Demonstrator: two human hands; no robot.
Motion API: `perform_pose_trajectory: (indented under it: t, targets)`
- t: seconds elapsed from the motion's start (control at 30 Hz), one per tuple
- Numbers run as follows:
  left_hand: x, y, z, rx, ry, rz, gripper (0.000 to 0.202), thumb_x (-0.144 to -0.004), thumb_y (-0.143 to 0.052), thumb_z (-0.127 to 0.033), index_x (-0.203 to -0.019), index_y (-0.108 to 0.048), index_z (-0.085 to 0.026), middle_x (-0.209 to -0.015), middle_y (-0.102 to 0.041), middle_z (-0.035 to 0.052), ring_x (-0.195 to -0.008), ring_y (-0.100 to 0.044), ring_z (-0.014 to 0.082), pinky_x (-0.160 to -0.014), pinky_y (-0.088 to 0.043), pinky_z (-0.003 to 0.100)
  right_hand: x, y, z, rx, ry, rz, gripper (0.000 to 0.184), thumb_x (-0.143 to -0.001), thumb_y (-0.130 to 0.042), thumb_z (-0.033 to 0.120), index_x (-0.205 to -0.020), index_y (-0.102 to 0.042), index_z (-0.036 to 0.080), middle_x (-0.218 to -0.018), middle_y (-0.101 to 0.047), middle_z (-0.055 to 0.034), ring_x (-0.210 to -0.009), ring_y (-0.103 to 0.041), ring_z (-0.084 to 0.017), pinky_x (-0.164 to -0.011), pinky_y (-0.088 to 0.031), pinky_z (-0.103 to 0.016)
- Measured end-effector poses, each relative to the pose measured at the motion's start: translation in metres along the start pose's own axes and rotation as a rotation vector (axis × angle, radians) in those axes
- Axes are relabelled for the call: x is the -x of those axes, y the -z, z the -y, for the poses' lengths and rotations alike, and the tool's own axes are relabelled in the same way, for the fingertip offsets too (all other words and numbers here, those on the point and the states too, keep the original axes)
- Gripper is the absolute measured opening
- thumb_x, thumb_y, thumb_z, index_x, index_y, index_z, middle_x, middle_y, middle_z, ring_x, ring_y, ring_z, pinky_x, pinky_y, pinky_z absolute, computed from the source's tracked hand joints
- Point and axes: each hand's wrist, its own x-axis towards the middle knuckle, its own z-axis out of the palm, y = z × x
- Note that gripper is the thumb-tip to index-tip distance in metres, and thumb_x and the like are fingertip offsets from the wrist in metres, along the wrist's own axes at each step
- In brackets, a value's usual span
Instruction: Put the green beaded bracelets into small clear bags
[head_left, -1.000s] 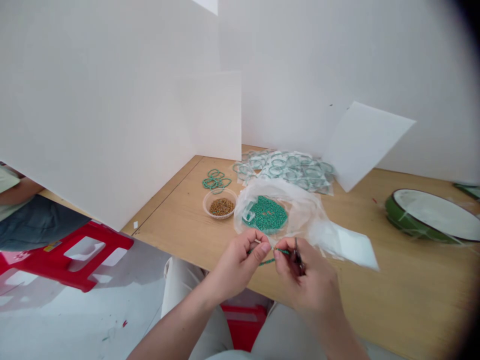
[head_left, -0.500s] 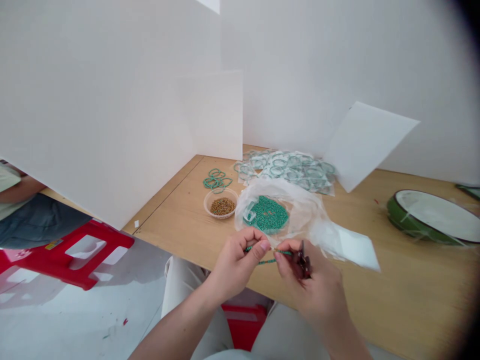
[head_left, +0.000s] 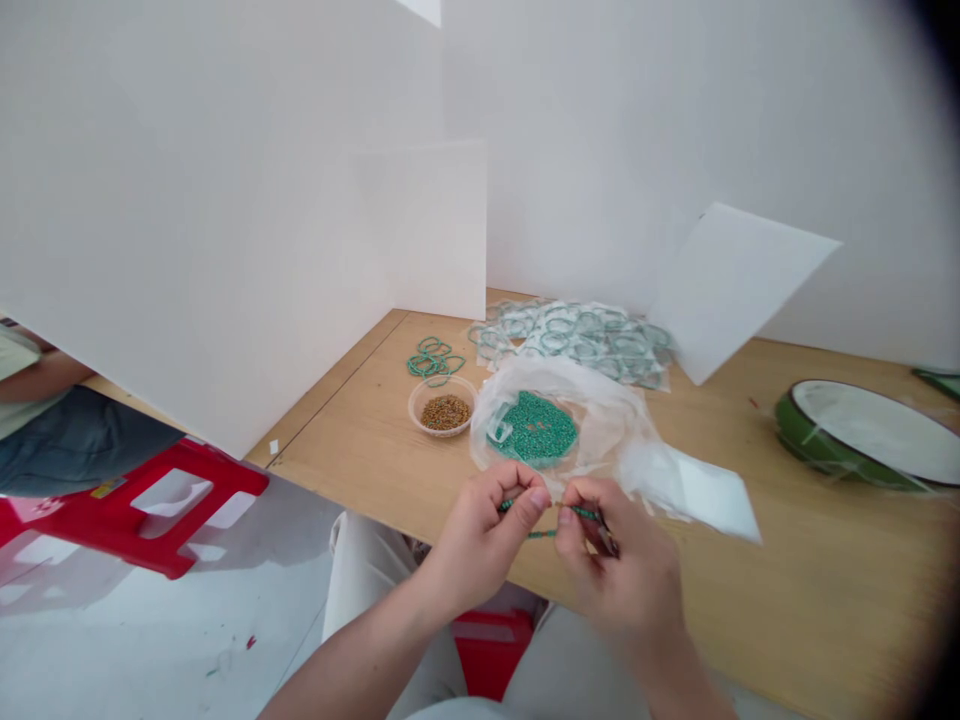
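A green bead bracelet [head_left: 541, 534] with some gold beads is stretched between my two hands above the table's front edge. My left hand [head_left: 495, 530] pinches one part of it between thumb and forefinger. Opposite it, my right hand [head_left: 619, 550] pinches another part, its fingertips close to the left ones. A small dark tool [head_left: 606, 540], mostly hidden, rests in the right palm; its kind cannot be made out. Just beyond the hands lies a clear plastic bag [head_left: 600, 400] spread open around loose green beads [head_left: 536, 428]. Left of it, a clear bowl [head_left: 414, 408] holds gold-brown beads [head_left: 445, 412].
Several green bead bracelets [head_left: 435, 358] lie behind the bowl. Bagged bracelets [head_left: 577, 335] are heaped at the back. A green-sided round tray [head_left: 810, 440] stands at the right. White panels [head_left: 420, 230] border the wooden table [head_left: 810, 580]. A person sits at far left beside a red stool [head_left: 180, 510].
Both hands have shifted slightly, the left one a little to the right and down. The dark tool in my right hand is now more covered by the fingers. The bracelet is still held.
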Motion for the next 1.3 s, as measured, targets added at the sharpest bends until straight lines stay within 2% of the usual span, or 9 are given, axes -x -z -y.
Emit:
perform_pose_trajectory:
  t: [0.13,0.37,0.53,0.67,0.8,1.0,1.17,1.3]
  targets:
    - [-0.0010,-0.0003,-0.0003,0.010,0.003,-0.010,0.030,-0.093,-0.050,-0.043,-0.081,-0.055,-0.016,-0.069,-0.045,-0.0029,-0.065,-0.040,0.0105,-0.064,-0.035,0.023,0.0006,-0.0029,0.0013,-0.057,-0.063,-0.023,0.001,-0.088,-0.055,0.023,-0.086,-0.055,0.023,-0.053,-0.050,0.0089,-0.040,-0.043,-0.006,-0.044,-0.038,-0.017]
    - [-0.0020,0.0006,0.0001,0.036,0.003,-0.011,0.029,-0.093,-0.051,-0.042,-0.081,-0.054,-0.016,-0.068,-0.045,-0.0036,-0.063,-0.039,0.0095,-0.064,-0.035,0.022,0.0070,-0.0076,-0.0006,-0.121,-0.193,-0.058,0.003,-0.087,-0.062,0.025,-0.088,-0.061,0.023,-0.052,-0.050,0.0085,-0.040,-0.041,-0.006,-0.042,-0.037,-0.017]
    - [-0.0016,0.0013,0.0014,0.073,-0.008,0.001,0.029,-0.091,-0.055,-0.042,-0.081,-0.055,-0.015,-0.068,-0.047,-0.0031,-0.063,-0.041,0.0092,-0.062,-0.034,0.022,0.0060,-0.0053,0.0007,-0.129,-0.169,-0.059,0.002,-0.086,-0.060,0.024,-0.086,-0.059,0.022,-0.053,-0.053,0.0076,-0.040,-0.042,-0.007,-0.042,-0.037,-0.018]
    - [-0.0002,0.0009,0.0051,0.114,-0.022,-0.043,0.034,-0.090,-0.056,-0.046,-0.075,-0.052,-0.015,-0.064,-0.046,-0.0036,-0.059,-0.037,0.0083,-0.059,-0.031,0.022,0.0035,-0.0040,0.0034,-0.078,-0.129,-0.072,0.003,-0.085,-0.059,0.024,-0.083,-0.057,0.022,-0.050,-0.051,0.0087,-0.037,-0.041,-0.007,-0.043,-0.038,-0.018]
    - [0.0008,0.0008,0.0081,0.081,-0.046,-0.057,0.037,-0.089,-0.056,-0.047,-0.071,-0.052,-0.016,-0.062,-0.044,-0.0035,-0.060,-0.037,0.0088,-0.058,-0.030,0.022,0.0044,-0.0049,0.0048,-0.027,-0.100,-0.080,0.004,-0.084,-0.060,0.024,-0.082,-0.057,0.023,-0.049,-0.050,0.0093,-0.037,-0.042,-0.006,-0.043,-0.039,-0.018]
    - [0.0000,0.0013,0.0085,0.037,-0.055,-0.043,0.040,-0.089,-0.056,-0.047,-0.067,-0.053,-0.015,-0.060,-0.042,-0.0034,-0.059,-0.037,0.0088,-0.057,-0.029,0.022,0.0078,-0.0049,0.0043,-0.096,-0.111,-0.024,0.003,-0.084,-0.058,0.022,-0.082,-0.056,0.022,-0.050,-0.049,0.0094,-0.038,-0.043,-0.006,-0.041,-0.037,-0.018]
    - [-0.0007,0.0027,0.0079,0.057,-0.030,0.010,0.039,-0.091,-0.054,-0.047,-0.072,-0.059,-0.014,-0.066,-0.050,-0.0008,-0.064,-0.045,0.0098,-0.061,-0.036,0.022,0.0067,-0.0040,0.0058,-0.100,-0.111,-0.031,0.004,-0.084,-0.058,0.021,-0.082,-0.056,0.022,-0.050,-0.047,0.0098,-0.038,-0.042,-0.006,-0.042,-0.036,-0.018]
    - [-0.0010,0.0048,0.0039,0.098,-0.018,0.050,0.030,-0.089,-0.059,-0.044,-0.087,-0.064,-0.014,-0.075,-0.060,0.0017,-0.067,-0.050,0.0098,-0.063,-0.039,0.021,0.0059,-0.0045,0.0058,-0.108,-0.106,-0.030,0.003,-0.085,-0.058,0.020,-0.085,-0.056,0.022,-0.051,-0.048,0.0096,-0.039,-0.044,-0.006,-0.044,-0.039,-0.017]
